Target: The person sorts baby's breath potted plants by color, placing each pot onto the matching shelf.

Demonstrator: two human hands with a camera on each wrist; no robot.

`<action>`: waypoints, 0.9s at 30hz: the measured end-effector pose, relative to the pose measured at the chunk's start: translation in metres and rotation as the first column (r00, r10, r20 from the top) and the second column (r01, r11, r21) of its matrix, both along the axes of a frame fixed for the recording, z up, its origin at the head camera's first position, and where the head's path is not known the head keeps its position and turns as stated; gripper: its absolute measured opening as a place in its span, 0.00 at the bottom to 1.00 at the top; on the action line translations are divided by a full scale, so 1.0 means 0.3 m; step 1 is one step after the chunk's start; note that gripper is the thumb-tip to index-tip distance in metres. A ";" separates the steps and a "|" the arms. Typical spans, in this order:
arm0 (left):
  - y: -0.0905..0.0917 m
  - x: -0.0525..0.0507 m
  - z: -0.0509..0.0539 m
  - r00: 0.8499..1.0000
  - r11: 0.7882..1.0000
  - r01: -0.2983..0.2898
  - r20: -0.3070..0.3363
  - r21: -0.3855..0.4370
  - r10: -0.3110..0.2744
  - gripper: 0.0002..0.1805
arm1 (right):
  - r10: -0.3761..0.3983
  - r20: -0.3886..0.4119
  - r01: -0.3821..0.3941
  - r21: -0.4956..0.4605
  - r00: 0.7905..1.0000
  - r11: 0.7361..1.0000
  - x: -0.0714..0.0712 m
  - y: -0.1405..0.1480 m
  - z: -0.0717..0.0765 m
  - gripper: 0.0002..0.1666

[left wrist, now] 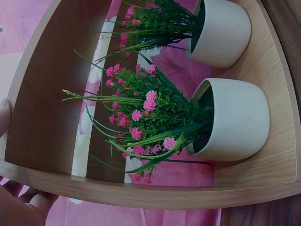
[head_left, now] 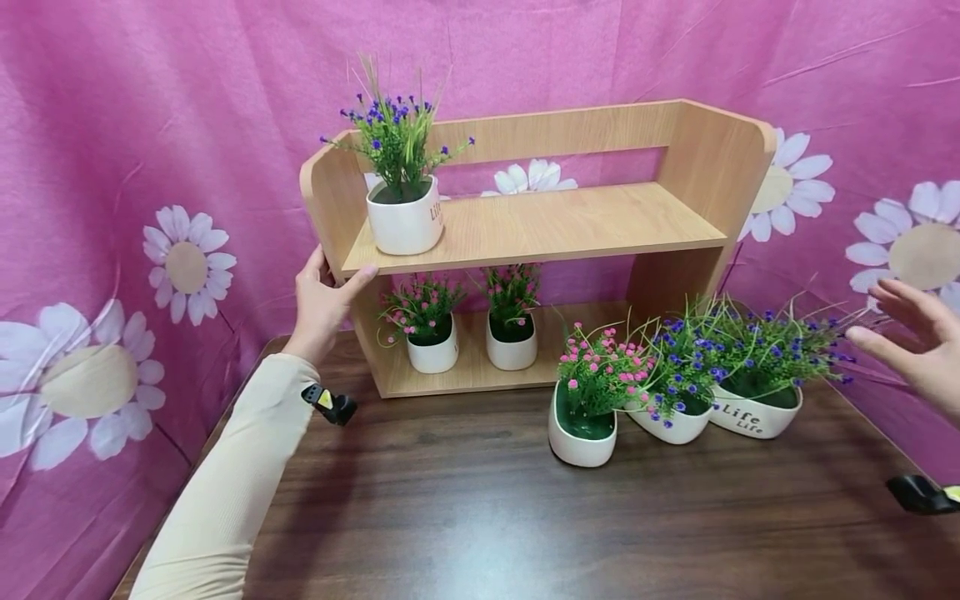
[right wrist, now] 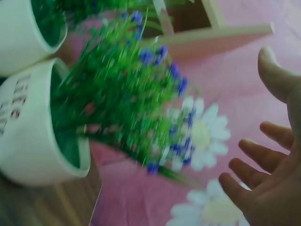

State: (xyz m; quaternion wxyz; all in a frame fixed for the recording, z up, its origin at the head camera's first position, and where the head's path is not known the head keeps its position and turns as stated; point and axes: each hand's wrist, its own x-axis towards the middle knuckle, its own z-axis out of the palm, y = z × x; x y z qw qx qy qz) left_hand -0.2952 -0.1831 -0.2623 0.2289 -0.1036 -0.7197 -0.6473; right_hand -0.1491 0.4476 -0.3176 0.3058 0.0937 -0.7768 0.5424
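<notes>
My left hand (head_left: 318, 304) grips the left side panel of a two-tier wooden shelf (head_left: 555, 225). Its thumb lies at the upper board's front corner, while the other fingers go behind the panel. A white pot of purple flowers (head_left: 405, 212) stands on the upper board, near that hand. On the lower board are two white pots of pink flowers, a left one (head_left: 433, 354) and a right one (head_left: 512, 342). Over at the right, my right hand (head_left: 918, 333) is in the air with fingers spread, holding nothing. Nearest to it is a white "Life" pot of purple flowers (head_left: 757, 412).
On the dark wooden table (head_left: 465, 500), a pot of pink flowers (head_left: 583, 442) and another purple-flowered pot (head_left: 675, 423) stand in front of the shelf's right part, beside the "Life" pot. A pink cloth with large white daisies (head_left: 225, 100) hangs behind and at the sides.
</notes>
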 end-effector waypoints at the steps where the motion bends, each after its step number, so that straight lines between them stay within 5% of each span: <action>1: 0.001 0.000 0.000 1.000 1.000 0.002 0.000 0.002 -0.002 0.37 | 0.034 -0.014 -0.034 -0.039 0.999 0.999 0.005 0.016 -0.020 0.41; 7: 0.005 -0.002 -0.001 1.000 1.000 0.005 0.009 0.005 -0.005 0.38 | 0.165 -0.007 -0.164 -0.130 0.986 0.978 0.040 0.092 -0.143 0.43; 11: 0.001 -0.003 -0.003 1.000 1.000 0.000 0.007 -0.001 0.000 0.38 | 0.084 0.151 -0.087 0.012 0.985 0.996 0.059 0.115 -0.230 0.45; 15: -0.001 -0.002 -0.008 1.000 1.000 0.004 0.007 0.001 -0.004 0.38 | -0.092 0.375 -0.005 0.248 0.922 0.969 0.068 0.119 -0.309 0.48; 21: -0.001 0.000 -0.015 1.000 1.000 0.005 0.005 0.004 -0.005 0.37 | -0.095 0.527 -0.096 0.324 0.845 0.941 0.036 0.086 -0.367 0.52; 27: 0.001 -0.003 -0.008 1.000 1.000 0.014 -0.018 0.001 -0.014 0.37 | -0.066 0.603 -0.159 0.312 0.795 0.937 0.006 0.043 -0.362 0.56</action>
